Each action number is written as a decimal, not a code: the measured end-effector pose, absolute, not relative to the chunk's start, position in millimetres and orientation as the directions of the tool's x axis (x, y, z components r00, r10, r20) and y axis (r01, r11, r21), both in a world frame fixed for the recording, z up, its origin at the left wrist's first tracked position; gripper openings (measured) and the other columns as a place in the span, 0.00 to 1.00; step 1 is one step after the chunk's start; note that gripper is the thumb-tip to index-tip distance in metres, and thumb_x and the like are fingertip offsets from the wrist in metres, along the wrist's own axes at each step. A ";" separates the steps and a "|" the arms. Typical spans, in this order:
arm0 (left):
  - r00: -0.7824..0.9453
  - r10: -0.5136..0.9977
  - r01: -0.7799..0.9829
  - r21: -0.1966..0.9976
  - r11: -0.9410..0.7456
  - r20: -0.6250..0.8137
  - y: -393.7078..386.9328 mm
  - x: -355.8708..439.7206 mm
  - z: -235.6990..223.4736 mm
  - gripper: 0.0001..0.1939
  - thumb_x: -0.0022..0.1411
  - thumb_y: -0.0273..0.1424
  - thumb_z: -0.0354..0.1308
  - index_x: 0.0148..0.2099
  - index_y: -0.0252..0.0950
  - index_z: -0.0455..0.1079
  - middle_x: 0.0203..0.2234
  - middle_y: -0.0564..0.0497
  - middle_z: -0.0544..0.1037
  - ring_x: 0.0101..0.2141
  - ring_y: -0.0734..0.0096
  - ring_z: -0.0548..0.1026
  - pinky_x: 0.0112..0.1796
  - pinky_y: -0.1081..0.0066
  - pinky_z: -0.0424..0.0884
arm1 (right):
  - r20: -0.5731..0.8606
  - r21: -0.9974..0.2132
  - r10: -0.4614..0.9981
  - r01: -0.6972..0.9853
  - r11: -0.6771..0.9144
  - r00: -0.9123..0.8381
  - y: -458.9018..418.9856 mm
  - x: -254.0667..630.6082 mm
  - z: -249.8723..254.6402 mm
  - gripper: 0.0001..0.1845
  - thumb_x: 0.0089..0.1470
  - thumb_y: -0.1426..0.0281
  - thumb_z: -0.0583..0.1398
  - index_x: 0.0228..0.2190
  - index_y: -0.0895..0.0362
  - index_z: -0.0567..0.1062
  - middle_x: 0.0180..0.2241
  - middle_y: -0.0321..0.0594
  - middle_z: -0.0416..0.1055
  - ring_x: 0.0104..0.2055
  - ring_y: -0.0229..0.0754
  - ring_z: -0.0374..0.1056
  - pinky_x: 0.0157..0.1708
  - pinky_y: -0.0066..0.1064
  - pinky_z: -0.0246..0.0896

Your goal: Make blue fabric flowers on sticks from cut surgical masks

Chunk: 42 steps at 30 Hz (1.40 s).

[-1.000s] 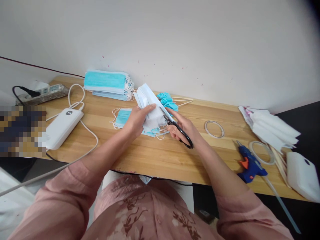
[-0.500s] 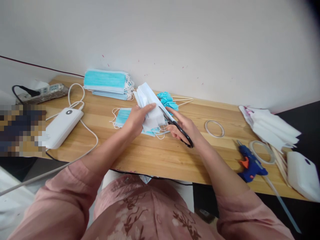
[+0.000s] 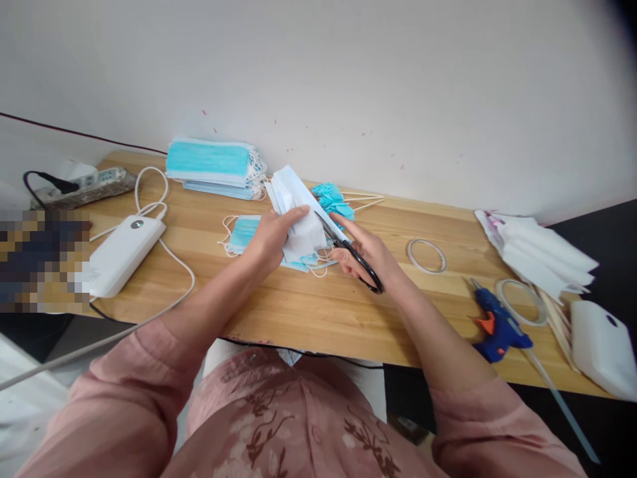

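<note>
My left hand (image 3: 276, 234) pinches a folded white and pale-blue face mask (image 3: 304, 232), thumb on top. In my right hand (image 3: 365, 252) are black-handled scissors (image 3: 361, 265), their blades lying against the mask's right edge. Whether the blades are fully closed I cannot tell. Under my hands lie loose blue masks (image 3: 243, 232) with white ear loops, partly covered. Just behind the right hand are crumpled blue pieces (image 3: 332, 199) on thin wooden sticks (image 3: 365, 198).
A stack of blue masks (image 3: 209, 162) stands by the wall. Left are a white power bank (image 3: 124, 255) with cables and a power strip (image 3: 84, 188). Right lie a tape ring (image 3: 426, 256), a blue glue gun (image 3: 497, 325), white sheets (image 3: 540, 252) and a white box (image 3: 602, 348).
Almost nothing differs. The scissors' handles and blades have shifted very slightly to the left, while both hands keep their hold.
</note>
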<state>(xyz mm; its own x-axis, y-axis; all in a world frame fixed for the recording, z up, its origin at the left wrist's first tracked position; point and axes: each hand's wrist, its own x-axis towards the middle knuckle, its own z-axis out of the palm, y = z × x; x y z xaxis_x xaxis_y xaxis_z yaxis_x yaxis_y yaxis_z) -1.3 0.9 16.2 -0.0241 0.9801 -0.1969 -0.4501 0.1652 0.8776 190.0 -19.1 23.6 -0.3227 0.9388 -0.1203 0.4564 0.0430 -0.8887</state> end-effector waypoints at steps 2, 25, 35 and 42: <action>-0.028 0.981 -0.452 0.878 0.158 -0.191 1.1 -1.6 15.7 0.18 0.46 0.35 0.72 0.40 0.33 0.76 0.32 0.45 0.81 0.36 0.55 0.82 0.38 0.62 0.80 | -0.126 -0.891 0.940 0.453 0.034 -0.318 -19.5 189.5 24.5 0.54 0.48 0.46 0.66 0.69 0.54 0.60 0.16 0.30 0.66 0.16 0.38 0.61 0.18 0.31 0.56; -0.035 0.983 -0.429 0.891 0.149 -0.182 2.2 -2.6 14.3 0.17 0.47 0.36 0.71 0.39 0.34 0.76 0.32 0.45 0.82 0.39 0.53 0.82 0.38 0.62 0.80 | -0.070 -0.852 0.915 0.500 0.152 -0.398 -10.6 200.3 9.7 0.53 0.53 0.44 0.63 0.71 0.53 0.53 0.22 0.30 0.66 0.22 0.38 0.61 0.22 0.29 0.55; 0.018 0.980 -0.396 0.899 0.189 -0.198 -2.7 3.5 11.0 0.22 0.45 0.39 0.73 0.40 0.32 0.76 0.33 0.44 0.84 0.35 0.55 0.82 0.36 0.64 0.78 | -0.024 -0.851 0.931 0.496 0.172 -0.363 -15.8 195.5 15.7 0.55 0.51 0.44 0.65 0.70 0.56 0.55 0.33 0.41 0.75 0.28 0.41 0.68 0.28 0.33 0.64; 0.042 0.981 -0.370 0.909 0.190 -0.188 -2.1 2.4 9.6 0.24 0.45 0.42 0.73 0.41 0.32 0.76 0.33 0.44 0.84 0.35 0.56 0.81 0.36 0.64 0.77 | -0.019 -0.863 0.936 0.478 0.162 -0.352 -15.3 196.5 16.4 0.55 0.50 0.43 0.64 0.70 0.55 0.56 0.38 0.44 0.77 0.31 0.45 0.73 0.29 0.34 0.68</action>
<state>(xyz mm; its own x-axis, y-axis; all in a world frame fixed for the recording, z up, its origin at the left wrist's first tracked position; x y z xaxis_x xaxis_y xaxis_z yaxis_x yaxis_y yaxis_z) 2.4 -2.1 9.6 0.0419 0.9812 -0.1885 -0.3697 0.1905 0.9094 196.5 -15.3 16.4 -0.3518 0.9359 -0.0194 0.4780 0.1618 -0.8633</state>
